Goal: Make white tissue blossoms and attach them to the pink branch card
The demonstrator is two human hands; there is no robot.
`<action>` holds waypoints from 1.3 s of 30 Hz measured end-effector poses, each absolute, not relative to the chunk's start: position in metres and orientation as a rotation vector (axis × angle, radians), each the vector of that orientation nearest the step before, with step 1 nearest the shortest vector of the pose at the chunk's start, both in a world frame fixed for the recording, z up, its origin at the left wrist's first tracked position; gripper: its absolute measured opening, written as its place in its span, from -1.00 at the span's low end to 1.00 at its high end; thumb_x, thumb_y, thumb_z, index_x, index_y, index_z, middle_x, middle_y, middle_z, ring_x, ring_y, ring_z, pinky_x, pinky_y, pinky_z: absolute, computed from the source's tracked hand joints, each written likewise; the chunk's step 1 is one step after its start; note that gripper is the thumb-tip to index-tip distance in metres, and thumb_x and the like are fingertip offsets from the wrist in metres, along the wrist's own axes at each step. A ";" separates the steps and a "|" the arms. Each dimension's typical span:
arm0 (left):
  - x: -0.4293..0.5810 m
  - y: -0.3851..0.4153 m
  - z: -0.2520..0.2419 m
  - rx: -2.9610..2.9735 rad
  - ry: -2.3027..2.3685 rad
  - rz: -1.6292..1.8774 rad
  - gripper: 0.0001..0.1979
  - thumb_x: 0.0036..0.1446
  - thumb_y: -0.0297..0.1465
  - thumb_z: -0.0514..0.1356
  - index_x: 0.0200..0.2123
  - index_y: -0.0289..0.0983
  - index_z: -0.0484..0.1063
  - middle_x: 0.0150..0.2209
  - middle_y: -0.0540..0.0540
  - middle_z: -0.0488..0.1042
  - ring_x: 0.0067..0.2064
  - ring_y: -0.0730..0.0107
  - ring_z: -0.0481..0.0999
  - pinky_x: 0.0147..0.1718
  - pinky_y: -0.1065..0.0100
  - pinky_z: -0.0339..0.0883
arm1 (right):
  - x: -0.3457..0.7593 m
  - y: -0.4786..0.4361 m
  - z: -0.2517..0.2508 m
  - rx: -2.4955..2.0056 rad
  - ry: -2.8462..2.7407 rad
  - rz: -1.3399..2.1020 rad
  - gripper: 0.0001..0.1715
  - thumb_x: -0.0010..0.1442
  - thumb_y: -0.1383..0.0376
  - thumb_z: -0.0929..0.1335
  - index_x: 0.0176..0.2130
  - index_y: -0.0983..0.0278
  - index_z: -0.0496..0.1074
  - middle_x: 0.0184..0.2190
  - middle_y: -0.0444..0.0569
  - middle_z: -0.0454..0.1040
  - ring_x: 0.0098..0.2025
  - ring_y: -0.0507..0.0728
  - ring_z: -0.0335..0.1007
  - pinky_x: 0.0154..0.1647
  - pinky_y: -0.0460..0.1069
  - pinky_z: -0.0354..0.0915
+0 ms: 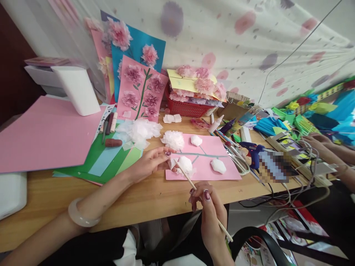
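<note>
My left hand [151,160] pinches a small piece of white tissue paper [172,162] at the left edge of a pink card [203,173]. In my right hand [210,210] is a thin wooden stick [186,176], its upper tip meeting the tissue. Beside the tip, a white mound [185,163] on the card has some tissue around its lower edge. Two bare white pads [196,140] lie farther right. A full, ruffled white paper flower [172,140] covers the card's upper left corner. Green stem lines run across the card.
Loose white tissue [138,131] lies left of the card, over green paper [95,168]. A blue glue gun [253,149], scissors [241,162] and cables are to the right. Behind stand a red basket [185,108] and a pink flower card [142,90]. Another person's hands [318,144] are far right.
</note>
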State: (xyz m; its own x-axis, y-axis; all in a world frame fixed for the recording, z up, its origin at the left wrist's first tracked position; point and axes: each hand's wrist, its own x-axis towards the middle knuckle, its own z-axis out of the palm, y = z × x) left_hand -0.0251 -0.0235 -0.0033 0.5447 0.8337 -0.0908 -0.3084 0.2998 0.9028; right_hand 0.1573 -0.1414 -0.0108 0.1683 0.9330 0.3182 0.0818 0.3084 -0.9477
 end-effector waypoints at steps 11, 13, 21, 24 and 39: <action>-0.027 -0.021 -0.004 1.189 0.747 0.788 -0.50 0.00 -0.39 0.36 0.02 -0.29 0.33 -0.28 -0.07 0.62 -0.15 0.24 0.62 -0.03 0.21 0.36 | 0.158 -0.141 -0.008 -1.114 -1.008 0.794 -0.61 0.34 0.11 0.28 -0.44 0.25 0.43 -0.48 -0.10 0.34 -0.49 0.01 0.24 -0.55 -0.11 0.19; -0.027 -0.021 -0.006 1.203 0.744 0.774 -0.50 0.01 -0.39 0.35 0.02 -0.29 0.32 -0.26 -0.08 0.63 -0.14 0.24 0.61 -0.03 0.22 0.35 | 0.160 -0.139 -0.007 -1.114 -0.946 0.895 -0.60 0.31 0.09 0.30 -0.45 0.26 0.43 -0.49 -0.10 0.34 -0.51 0.00 0.25 -0.58 -0.12 0.18; -0.028 -0.022 -0.005 1.239 0.713 0.714 -0.54 0.09 -0.36 0.31 0.04 -0.30 0.29 -0.26 -0.12 0.64 -0.16 0.24 0.61 -0.06 0.23 0.31 | 0.163 -0.136 -0.005 -1.033 -0.828 1.101 -0.59 0.24 0.06 0.35 -0.49 0.28 0.43 -0.50 -0.10 0.35 -0.57 -0.03 0.26 -0.63 -0.15 0.17; -0.029 -0.021 -0.005 1.235 0.694 0.705 -0.54 0.12 -0.34 0.29 0.06 -0.30 0.27 -0.21 -0.16 0.64 -0.15 0.23 0.61 -0.03 0.20 0.30 | 0.164 -0.136 -0.006 -1.041 -0.827 1.120 -0.60 0.24 0.06 0.35 -0.48 0.28 0.43 -0.49 -0.10 0.35 -0.56 -0.03 0.27 -0.61 -0.14 0.18; -0.032 -0.022 0.003 1.236 0.644 0.700 -0.54 0.11 -0.35 0.28 0.07 -0.27 0.27 -0.19 -0.17 0.64 -0.09 0.17 0.60 0.03 0.14 0.29 | 0.165 -0.136 -0.012 -1.077 -0.789 1.108 -0.58 0.23 0.03 0.36 -0.48 0.28 0.43 -0.50 -0.10 0.36 -0.54 -0.01 0.27 -0.60 -0.13 0.18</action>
